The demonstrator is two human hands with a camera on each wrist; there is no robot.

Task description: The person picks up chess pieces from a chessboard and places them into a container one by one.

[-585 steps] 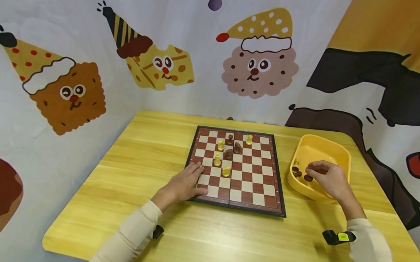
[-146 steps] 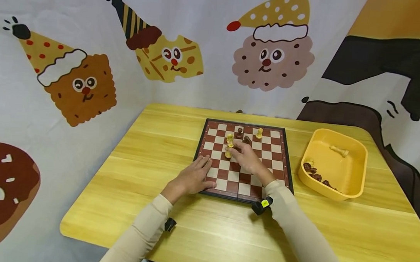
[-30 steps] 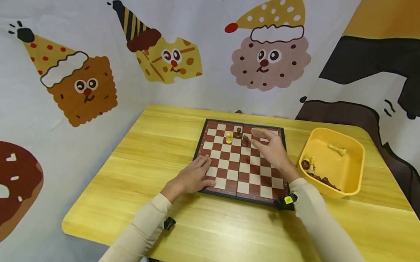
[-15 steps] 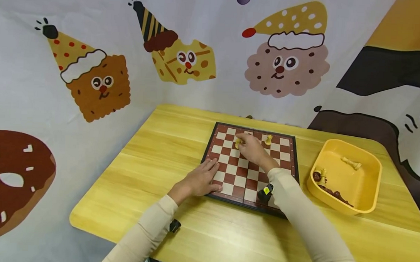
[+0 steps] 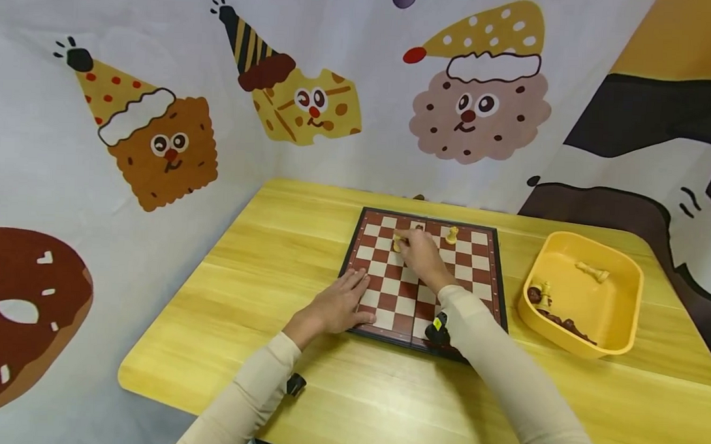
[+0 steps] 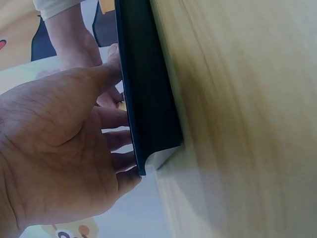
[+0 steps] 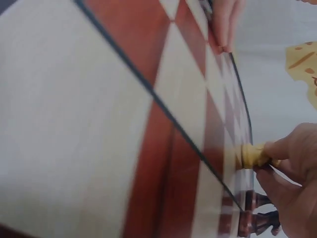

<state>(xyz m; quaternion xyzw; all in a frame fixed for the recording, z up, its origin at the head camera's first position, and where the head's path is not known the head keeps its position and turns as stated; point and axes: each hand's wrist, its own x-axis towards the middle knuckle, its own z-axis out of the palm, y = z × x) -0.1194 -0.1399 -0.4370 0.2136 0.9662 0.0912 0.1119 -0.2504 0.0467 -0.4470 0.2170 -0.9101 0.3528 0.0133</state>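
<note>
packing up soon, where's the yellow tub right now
In the head view, the yellow tub is at right on the table, beside the chessboard, not touching it.

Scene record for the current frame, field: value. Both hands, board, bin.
left_hand: left hand rests on left edge of chessboard, toward near corner
right_hand: right hand pinches held yellow piece; base touching board or not: unclear
others_on_board: standing yellow piece near far edge; two brown pieces close to right hand
bin: yellow bin, right of board, apart from it
bin_contents: toppled yellow piece; yellow and brown cluster by left wall, count unclear
surface: wood-grain table
</note>
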